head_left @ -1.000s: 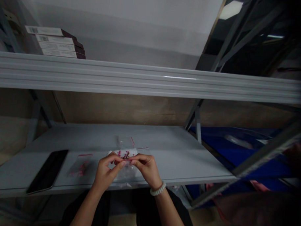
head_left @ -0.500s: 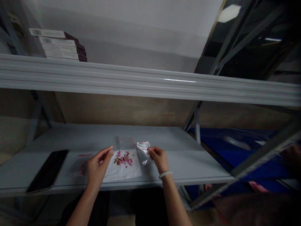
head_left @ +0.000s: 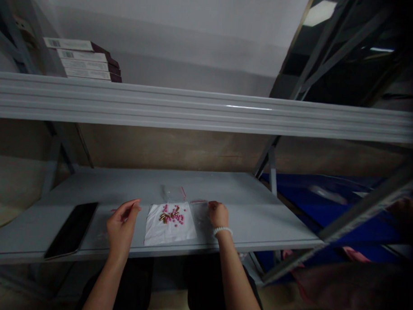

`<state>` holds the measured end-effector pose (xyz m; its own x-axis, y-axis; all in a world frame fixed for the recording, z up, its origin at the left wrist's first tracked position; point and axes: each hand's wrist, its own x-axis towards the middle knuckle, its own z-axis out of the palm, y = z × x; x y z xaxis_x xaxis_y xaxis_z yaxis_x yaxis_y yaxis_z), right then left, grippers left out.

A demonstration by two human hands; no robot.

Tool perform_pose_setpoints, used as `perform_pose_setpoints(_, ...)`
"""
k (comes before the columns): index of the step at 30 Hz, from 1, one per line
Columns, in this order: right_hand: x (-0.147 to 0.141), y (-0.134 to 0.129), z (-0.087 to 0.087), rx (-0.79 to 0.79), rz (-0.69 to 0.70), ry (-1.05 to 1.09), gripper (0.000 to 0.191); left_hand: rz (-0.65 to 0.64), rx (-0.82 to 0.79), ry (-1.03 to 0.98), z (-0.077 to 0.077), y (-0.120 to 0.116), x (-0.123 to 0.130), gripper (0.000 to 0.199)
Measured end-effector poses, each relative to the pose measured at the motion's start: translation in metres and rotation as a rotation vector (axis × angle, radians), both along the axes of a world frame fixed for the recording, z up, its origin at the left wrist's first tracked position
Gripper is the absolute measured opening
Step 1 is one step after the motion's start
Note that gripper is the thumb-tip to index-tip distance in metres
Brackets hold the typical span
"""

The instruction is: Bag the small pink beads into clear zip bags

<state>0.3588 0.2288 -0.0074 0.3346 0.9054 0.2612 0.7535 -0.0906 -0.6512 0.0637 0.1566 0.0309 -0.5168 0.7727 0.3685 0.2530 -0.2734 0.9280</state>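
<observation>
A white cloth (head_left: 156,232) lies on the grey shelf, bearing pink beads (head_left: 180,218) and gold-coloured pieces (head_left: 163,217). My left hand (head_left: 122,224) hovers left of the cloth, thumb and fingertips pressed together; anything between them is too small to make out. Partly behind it lies a clear bag, mostly hidden. My right hand (head_left: 219,215), with a pale bead bracelet at the wrist, pinches the edge of a clear zip bag (head_left: 200,213) lying flat right of the cloth. Another clear bag (head_left: 174,192) with a pink strip lies behind the cloth.
A black tablet or phone (head_left: 71,231) lies at the shelf's left. Stacked boxes (head_left: 87,66) stand on the upper shelf, whose grey front beam (head_left: 181,108) crosses the view. Metal braces rise at both sides, with a blue surface (head_left: 299,203) at the right.
The right-hand clear bag, raised and crumpled before, now lies flat beside the cloth. My left hand has moved left, away from the cloth. The view has shifted slightly.
</observation>
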Motion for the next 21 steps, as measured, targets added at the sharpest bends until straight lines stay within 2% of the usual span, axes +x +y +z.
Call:
perform_pose_setpoints(3,-0.014,-0.006,0.010,0.093,0.022,-0.071,0.033,0.113,0.017,0.099,0.000,-0.003,-0.016,0.031)
perform_pose_setpoints(5,-0.040,-0.015,0.020,0.223,0.144,-0.138,0.038,0.251,0.025,0.194,-0.003,-0.005,-0.032,0.031)
perform_pose_setpoints(8,-0.101,-0.034,0.030,0.273,0.576,-0.212,0.044,0.356,-0.064,0.433,-0.008,-0.008,-0.054,0.032)
perform_pose_setpoints(10,-0.145,-0.046,0.032,0.277,0.842,-0.286,0.051,0.316,-0.206,0.635,-0.013,-0.010,-0.062,0.030)
perform_pose_setpoints(12,-0.182,-0.052,0.031,0.278,0.991,-0.344,0.057,0.246,-0.331,0.783,-0.018,-0.010,-0.066,0.026)
perform_pose_setpoints(14,-0.204,-0.053,0.029,0.249,1.053,-0.359,0.055,0.175,-0.425,0.851,-0.024,-0.011,-0.066,0.022)
perform_pose_setpoints(16,-0.212,-0.051,0.027,0.225,1.053,-0.313,0.049,0.127,-0.519,0.855,-0.028,-0.010,-0.066,0.021)
perform_pose_setpoints(18,-0.210,-0.048,0.026,0.236,1.007,-0.203,0.048,0.084,-0.570,0.822,-0.033,-0.009,-0.067,0.020)
perform_pose_setpoints(21,-0.196,-0.046,0.027,0.289,0.890,0.057,0.051,0.060,-0.517,0.750,-0.037,-0.007,-0.073,0.019)
